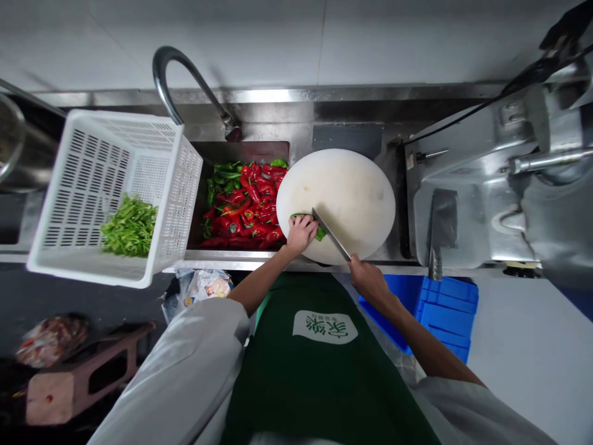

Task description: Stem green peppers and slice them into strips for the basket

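Observation:
My left hand [301, 232] presses down on a green pepper [319, 233], partly hidden under its curled fingers, near the lower left of a round white cutting board [356, 191]. The handle of a kitchen knife [331, 235] is in my right hand [367, 278], fingers wrapped round it. Its blade slants up and left across the board, the tip close to the pepper and my left fingers. Left of the board, red peppers [259, 204] fill much of the sink [241, 252], with green peppers [227, 179] at its back left.
A white plastic basket [178, 216] with chopped greens [130, 225] stands left of the sink, under a curved faucet [185, 71]. A cleaver [442, 222] lies at the right beside a steel machine [532, 167]. A blue crate [447, 312] sits below the counter.

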`<action>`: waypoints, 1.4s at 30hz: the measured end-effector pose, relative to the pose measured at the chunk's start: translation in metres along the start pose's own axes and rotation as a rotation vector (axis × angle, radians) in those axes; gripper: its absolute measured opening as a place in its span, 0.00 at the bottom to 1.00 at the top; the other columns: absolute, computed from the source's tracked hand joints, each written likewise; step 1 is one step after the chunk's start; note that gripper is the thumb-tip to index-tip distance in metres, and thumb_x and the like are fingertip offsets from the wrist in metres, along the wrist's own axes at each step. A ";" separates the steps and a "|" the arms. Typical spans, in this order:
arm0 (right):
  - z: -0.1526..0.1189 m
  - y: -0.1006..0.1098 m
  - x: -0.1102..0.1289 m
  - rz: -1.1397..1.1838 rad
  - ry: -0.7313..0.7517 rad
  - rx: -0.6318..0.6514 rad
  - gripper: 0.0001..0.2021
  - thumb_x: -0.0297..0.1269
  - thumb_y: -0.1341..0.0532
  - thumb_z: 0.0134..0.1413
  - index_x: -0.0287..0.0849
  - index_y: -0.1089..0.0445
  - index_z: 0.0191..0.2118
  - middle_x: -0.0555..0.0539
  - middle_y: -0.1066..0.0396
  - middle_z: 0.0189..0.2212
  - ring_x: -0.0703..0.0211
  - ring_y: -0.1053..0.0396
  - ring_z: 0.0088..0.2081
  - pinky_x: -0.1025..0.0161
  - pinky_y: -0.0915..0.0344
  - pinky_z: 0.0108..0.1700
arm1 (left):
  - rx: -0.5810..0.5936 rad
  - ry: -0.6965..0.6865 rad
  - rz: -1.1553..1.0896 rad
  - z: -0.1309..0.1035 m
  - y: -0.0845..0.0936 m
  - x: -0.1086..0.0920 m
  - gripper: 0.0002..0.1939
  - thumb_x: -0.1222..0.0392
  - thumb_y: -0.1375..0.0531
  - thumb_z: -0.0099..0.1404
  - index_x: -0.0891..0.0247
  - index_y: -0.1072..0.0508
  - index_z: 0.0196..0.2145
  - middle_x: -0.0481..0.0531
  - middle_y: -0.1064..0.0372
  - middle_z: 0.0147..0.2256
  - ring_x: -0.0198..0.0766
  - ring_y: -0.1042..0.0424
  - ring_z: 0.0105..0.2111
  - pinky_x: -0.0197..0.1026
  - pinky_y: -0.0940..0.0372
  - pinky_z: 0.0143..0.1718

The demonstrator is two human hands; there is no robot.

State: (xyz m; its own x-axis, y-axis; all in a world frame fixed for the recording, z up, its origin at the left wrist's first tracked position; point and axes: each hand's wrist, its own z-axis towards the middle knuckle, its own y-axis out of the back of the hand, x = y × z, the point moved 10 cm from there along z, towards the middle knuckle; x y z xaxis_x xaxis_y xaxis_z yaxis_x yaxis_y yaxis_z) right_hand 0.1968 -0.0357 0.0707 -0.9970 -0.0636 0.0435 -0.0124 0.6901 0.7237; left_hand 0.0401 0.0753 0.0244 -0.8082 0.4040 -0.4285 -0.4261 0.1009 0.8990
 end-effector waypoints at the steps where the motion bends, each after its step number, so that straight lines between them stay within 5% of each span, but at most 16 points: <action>1: 0.001 -0.002 0.004 0.002 0.005 0.010 0.14 0.35 0.55 0.69 0.35 0.41 0.53 0.38 0.25 0.33 0.48 0.24 0.39 0.61 0.38 0.38 | -0.004 -0.003 0.001 0.000 0.000 -0.001 0.15 0.55 0.50 0.73 0.58 0.25 0.45 0.57 0.30 0.46 0.49 0.37 0.48 0.52 0.47 0.47; 9: 0.012 0.012 0.007 0.000 -0.011 -0.019 0.15 0.36 0.57 0.70 0.37 0.38 0.49 0.36 0.24 0.35 0.48 0.24 0.40 0.62 0.39 0.37 | -0.019 -0.010 -0.018 -0.001 -0.001 0.000 0.14 0.56 0.51 0.74 0.59 0.26 0.45 0.57 0.29 0.46 0.47 0.36 0.48 0.52 0.47 0.47; 15: 0.005 0.000 0.011 0.006 -0.010 0.027 0.13 0.36 0.56 0.70 0.36 0.40 0.51 0.38 0.24 0.35 0.49 0.24 0.40 0.63 0.40 0.37 | -0.015 -0.006 -0.047 0.000 -0.001 0.001 0.15 0.56 0.51 0.74 0.60 0.26 0.44 0.57 0.29 0.46 0.47 0.36 0.48 0.52 0.47 0.48; 24: 0.002 0.009 0.017 0.032 -0.026 0.026 0.14 0.36 0.57 0.70 0.36 0.39 0.51 0.38 0.25 0.34 0.49 0.24 0.39 0.62 0.39 0.37 | 0.006 0.007 -0.107 -0.002 -0.002 0.004 0.16 0.56 0.53 0.74 0.61 0.27 0.44 0.57 0.29 0.46 0.46 0.37 0.49 0.52 0.49 0.49; 31: 0.020 0.014 0.027 0.031 -0.036 0.004 0.16 0.36 0.59 0.71 0.37 0.38 0.50 0.36 0.25 0.38 0.48 0.25 0.43 0.61 0.39 0.40 | 0.045 -0.039 -0.165 -0.003 -0.002 0.005 0.15 0.57 0.53 0.75 0.61 0.27 0.46 0.56 0.30 0.47 0.44 0.36 0.49 0.49 0.49 0.50; 37: 0.005 0.005 0.029 0.031 -0.025 0.038 0.15 0.35 0.57 0.70 0.36 0.39 0.52 0.38 0.25 0.36 0.49 0.24 0.41 0.61 0.39 0.39 | 0.041 -0.025 -0.154 -0.002 -0.003 0.006 0.16 0.57 0.53 0.75 0.61 0.27 0.43 0.56 0.30 0.46 0.45 0.37 0.49 0.50 0.49 0.50; 42: 0.023 0.009 0.037 0.048 -0.040 -0.002 0.16 0.34 0.58 0.70 0.36 0.38 0.51 0.36 0.25 0.39 0.50 0.25 0.42 0.61 0.39 0.40 | 0.053 -0.044 -0.163 -0.004 -0.001 0.005 0.17 0.58 0.54 0.75 0.61 0.27 0.45 0.56 0.30 0.47 0.43 0.36 0.49 0.49 0.47 0.51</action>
State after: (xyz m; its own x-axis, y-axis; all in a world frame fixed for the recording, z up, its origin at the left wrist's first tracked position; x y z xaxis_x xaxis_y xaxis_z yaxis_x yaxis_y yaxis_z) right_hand 0.1581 -0.0153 0.0627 -0.9987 -0.0013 0.0510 0.0360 0.6903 0.7226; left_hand 0.0342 0.0734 0.0210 -0.7111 0.4178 -0.5654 -0.5267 0.2161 0.8221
